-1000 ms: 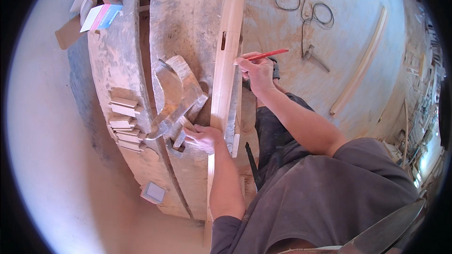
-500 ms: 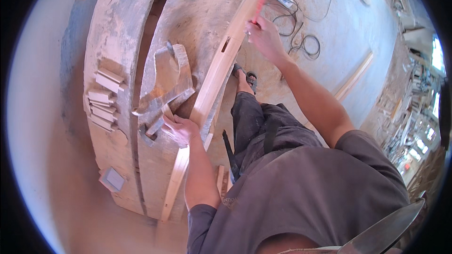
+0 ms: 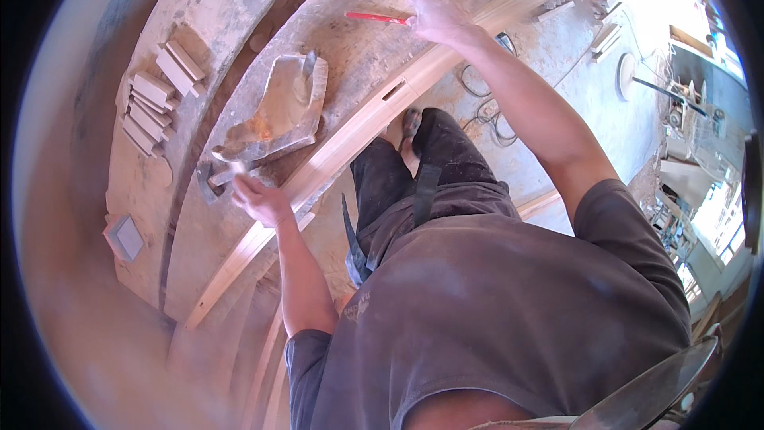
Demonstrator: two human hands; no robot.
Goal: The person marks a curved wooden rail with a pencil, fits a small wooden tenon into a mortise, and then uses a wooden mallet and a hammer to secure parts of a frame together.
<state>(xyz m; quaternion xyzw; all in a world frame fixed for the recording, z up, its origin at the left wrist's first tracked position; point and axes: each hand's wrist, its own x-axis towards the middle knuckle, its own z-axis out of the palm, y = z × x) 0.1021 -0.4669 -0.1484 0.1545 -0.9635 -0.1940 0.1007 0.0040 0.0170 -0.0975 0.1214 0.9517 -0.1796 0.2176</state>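
Note:
A long pale wooden beam [image 3: 338, 139] with a small slot cut in it lies slantwise along the bench edge. My right hand [image 3: 442, 20], just over the beam's far part, is closed around a red pencil [image 3: 376, 17] that points left. My left hand [image 3: 264, 201] rests by the beam's near part, its fingers pinching a small pale wood piece [image 3: 237, 167], blurred by motion. A hammer [image 3: 208, 183] lies close to these fingers, its handle partly hidden. Beyond it sits a worn, dusty wooden holder [image 3: 274, 107] with a metal tip standing at its far end.
Several short wood blocks [image 3: 147, 111] are piled on the bench's left part. A long gap [image 3: 227, 80] splits the worn bench top [image 3: 342, 56]. A small grey block [image 3: 125, 237] sits near the left edge. Cables [image 3: 489, 123] lie on the floor at right.
The view has turned, so the beam lies flatter across it. My right hand has swung the pencil from along the beam to pointing left of it. My left hand keeps the small wood piece.

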